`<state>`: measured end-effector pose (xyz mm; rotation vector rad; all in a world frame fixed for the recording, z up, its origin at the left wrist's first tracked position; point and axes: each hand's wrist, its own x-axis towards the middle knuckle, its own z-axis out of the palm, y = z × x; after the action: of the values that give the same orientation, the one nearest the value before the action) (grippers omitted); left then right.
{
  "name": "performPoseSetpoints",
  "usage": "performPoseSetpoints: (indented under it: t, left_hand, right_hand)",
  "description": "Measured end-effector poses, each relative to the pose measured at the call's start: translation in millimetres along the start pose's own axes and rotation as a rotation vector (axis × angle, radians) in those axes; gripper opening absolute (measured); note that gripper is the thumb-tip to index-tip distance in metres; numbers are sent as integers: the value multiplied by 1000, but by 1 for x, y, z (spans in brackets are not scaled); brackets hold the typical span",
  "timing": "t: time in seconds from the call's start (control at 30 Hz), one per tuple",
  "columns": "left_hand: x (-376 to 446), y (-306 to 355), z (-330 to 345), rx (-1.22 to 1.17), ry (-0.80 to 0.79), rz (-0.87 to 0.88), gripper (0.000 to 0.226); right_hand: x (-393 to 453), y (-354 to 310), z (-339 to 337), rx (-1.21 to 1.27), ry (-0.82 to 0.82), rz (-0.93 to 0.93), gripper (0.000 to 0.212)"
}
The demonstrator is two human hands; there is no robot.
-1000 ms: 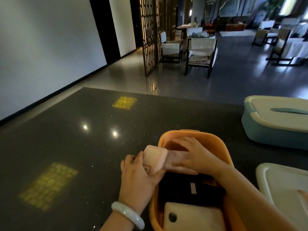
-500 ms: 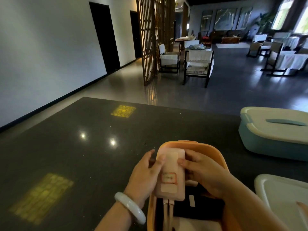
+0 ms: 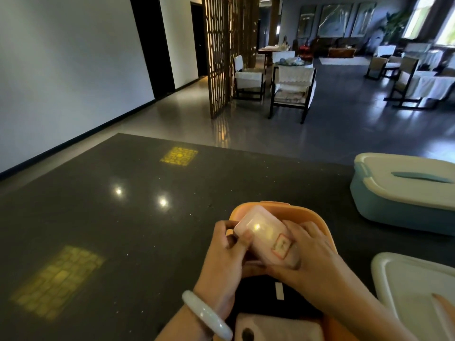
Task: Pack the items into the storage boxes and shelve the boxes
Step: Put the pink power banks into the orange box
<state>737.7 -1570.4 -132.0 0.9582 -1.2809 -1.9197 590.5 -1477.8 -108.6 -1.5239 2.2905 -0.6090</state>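
1. Head view: an orange box (image 3: 295,211) with rounded corners and smooth plastic walls stands open on a dark, polished, speckled table (image 3: 123,217), close to the near edge.
2. Inside the orange box lies a flat black item (image 3: 258,291) with a small white strip on top; nearer the camera a pale beige pouch (image 3: 278,327) with a dark round spot lies in it too, its surface looking soft and matte.
3. Both hands hold a pink case (image 3: 264,238) above the far end of the orange box. The case is a glossy rounded rectangle, tilted, with a square red-edged mark near its right end and a bright glint on its top.
4. The left hand (image 3: 224,262) grips the left end of the case, thumb on its top face and fingers curled below; a smooth, pale bangle (image 3: 206,316) sits on that wrist.
5. The right hand (image 3: 312,262) grasps the right end of the case, fingers wrapped round its edge.
6. To the right, well apart from the orange box, a blue box (image 3: 394,212) stands shut under a cream lid (image 3: 406,175) with a blue handle strip; what it holds cannot be told.
7. At the near right, a second cream lid (image 3: 413,286) lies at the picture's edge, smooth with a raised rim.
8. The table shows two yellowish patterned reflections and two bright light spots.
9. Beyond the table: a glossy grey floor, a wooden lattice screen (image 3: 221,50), and dark-framed chairs (image 3: 291,92) with white cushions.
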Motion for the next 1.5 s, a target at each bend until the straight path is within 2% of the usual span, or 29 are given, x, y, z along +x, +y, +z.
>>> performPoseSetpoints:
  t: [0.07, 0.17, 0.23, 0.3, 0.43, 0.63, 0.83, 1.1, 1.5]
  left_hand:
    - [-1, 0, -6, 227, 28, 106, 25]
    - [4, 1, -29, 767, 162, 265, 39]
    - [10, -8, -43, 866, 155, 133, 45]
    - [10, -18, -48, 845, 73, -4, 47]
    - [5, -32, -40, 683, -48, -96, 38]
    - [4, -37, -41, 697, 0, -44, 34]
    - [5, -43, -42, 670, 14, 12, 35]
    - [7, -46, -43, 637, 22, 34, 31]
    - [5, -45, -42, 647, 50, 54, 27]
  right_hand:
    - [-2, 8, -5, 45, -2, -2, 82]
    - [-4, 22, -7, -1, -147, -20, 84]
    - [-4, 29, -1, -54, -281, -12, 90]
    - [-4, 31, 12, -92, -370, -26, 91]
    - [-1, 35, 38, -112, -409, -71, 95]
    - [-2, 43, 53, -142, -368, -100, 93]
    - [-9, 46, 52, -213, -229, -130, 82]
    - [-8, 44, 57, -176, -223, -58, 103]
    - [-6, 52, 62, -166, -232, -59, 106]
